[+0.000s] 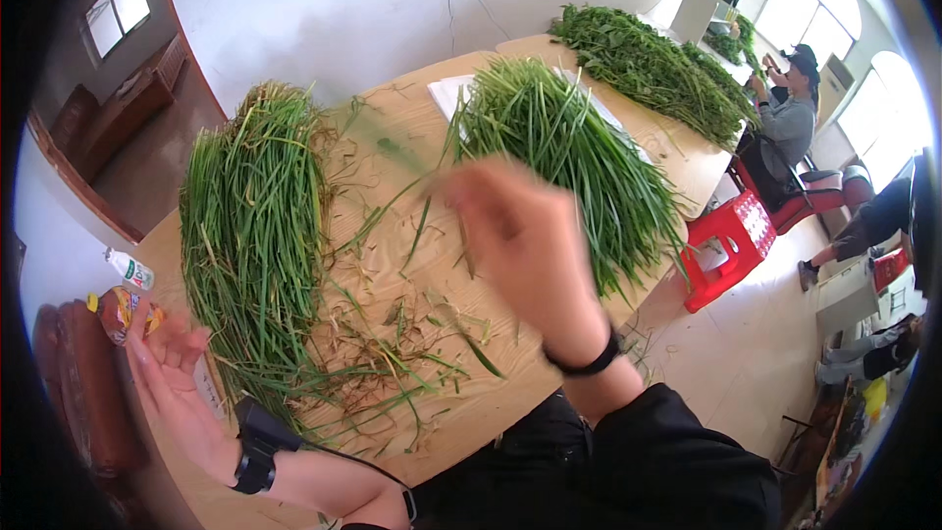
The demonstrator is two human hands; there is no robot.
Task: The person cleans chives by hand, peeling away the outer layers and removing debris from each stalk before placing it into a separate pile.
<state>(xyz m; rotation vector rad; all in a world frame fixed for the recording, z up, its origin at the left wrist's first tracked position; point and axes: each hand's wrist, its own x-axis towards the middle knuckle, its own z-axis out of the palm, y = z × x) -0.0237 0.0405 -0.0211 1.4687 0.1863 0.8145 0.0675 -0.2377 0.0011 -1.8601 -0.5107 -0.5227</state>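
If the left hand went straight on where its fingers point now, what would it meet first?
The left hand would probably meet the colourful packet first, though depth is unclear from this single view.

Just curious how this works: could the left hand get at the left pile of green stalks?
Probably yes: the left hand looks empty and open beside the left pile of green stalks, with nothing visible between them.

White wall (324, 29), bright arched windows (891, 108), red plastic stool (754, 231), pale floor (706, 353)
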